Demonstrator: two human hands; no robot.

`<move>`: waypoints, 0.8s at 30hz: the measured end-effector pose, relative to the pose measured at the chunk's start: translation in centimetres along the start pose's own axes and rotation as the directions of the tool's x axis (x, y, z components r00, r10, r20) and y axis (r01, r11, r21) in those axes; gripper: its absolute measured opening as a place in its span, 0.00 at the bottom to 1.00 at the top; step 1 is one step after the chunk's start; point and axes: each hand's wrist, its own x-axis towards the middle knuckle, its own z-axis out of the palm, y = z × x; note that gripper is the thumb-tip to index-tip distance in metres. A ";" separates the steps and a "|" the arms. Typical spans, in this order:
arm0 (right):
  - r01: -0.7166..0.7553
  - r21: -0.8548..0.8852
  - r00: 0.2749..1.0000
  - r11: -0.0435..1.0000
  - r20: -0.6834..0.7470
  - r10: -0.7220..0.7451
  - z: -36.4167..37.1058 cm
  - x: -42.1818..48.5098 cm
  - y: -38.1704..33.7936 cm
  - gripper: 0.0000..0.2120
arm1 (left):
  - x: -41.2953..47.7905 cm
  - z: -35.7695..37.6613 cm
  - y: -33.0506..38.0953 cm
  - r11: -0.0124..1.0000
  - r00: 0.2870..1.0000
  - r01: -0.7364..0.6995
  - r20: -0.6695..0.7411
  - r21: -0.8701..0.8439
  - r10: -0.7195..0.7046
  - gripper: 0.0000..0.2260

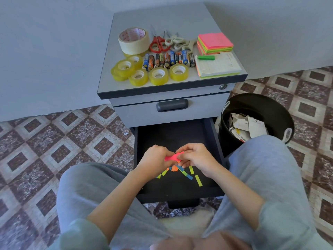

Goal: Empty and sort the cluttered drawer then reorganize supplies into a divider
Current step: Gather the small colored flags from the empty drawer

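Pink paper flags (173,156) pinched between left hand (156,157) and right hand (196,157), fingers curled, over open drawer (214,141).

On the cabinet top (162,18), tape rolls (158,74) left, batteries (167,60) middle, note pads (215,41) right (bin (261,103) further right)

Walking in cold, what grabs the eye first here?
The left hand and right hand pinch pink paper strips over the open black drawer, where bright coloured strips lie scattered. On the cabinet top behind, yellow tape rolls, batteries, scissors and neon sticky notes sit in groups.
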 end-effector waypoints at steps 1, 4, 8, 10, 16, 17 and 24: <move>0.001 -0.003 1.000 1.000 0.008 -0.001 0.0 0.0 0.1 0.05 | -0.1 0.0 0.1 1.000 1.000 0.005 0.005 -0.018 -0.005 0.13; 0.008 -0.051 0.999 0.999 0.039 -0.006 -0.2 0.1 0.4 0.06 | -0.3 0.1 0.2 0.993 0.999 0.034 0.020 -0.109 -0.032 0.12; 0.043 -0.192 0.999 0.980 0.040 -0.036 -0.3 0.3 0.7 0.04 | -0.4 0.3 0.2 0.962 0.996 0.087 0.044 -0.260 -0.078 0.08; 0.054 -0.191 0.998 0.980 0.037 -0.048 -0.2 0.4 0.8 0.03 | -0.3 0.5 0.1 0.935 0.993 0.115 0.056 -0.335 -0.102 0.08; 0.056 -0.133 0.998 0.990 0.016 -0.054 0.0 0.4 0.9 0.02 | -0.2 0.3 -0.1 0.880 0.988 0.156 0.059 -0.449 -0.145 0.07; 0.049 -0.126 0.999 0.991 0.013 -0.048 0.0 0.5 0.9 0.02 | -0.2 0.3 -0.2 0.884 0.989 0.149 0.049 -0.444 -0.142 0.08; -0.072 -0.055 0.997 0.996 -0.015 0.072 -0.2 0.9 1.1 0.01 | -0.2 1.4 -0.5 0.999 0.987 -0.033 -0.154 0.037 0.038 0.13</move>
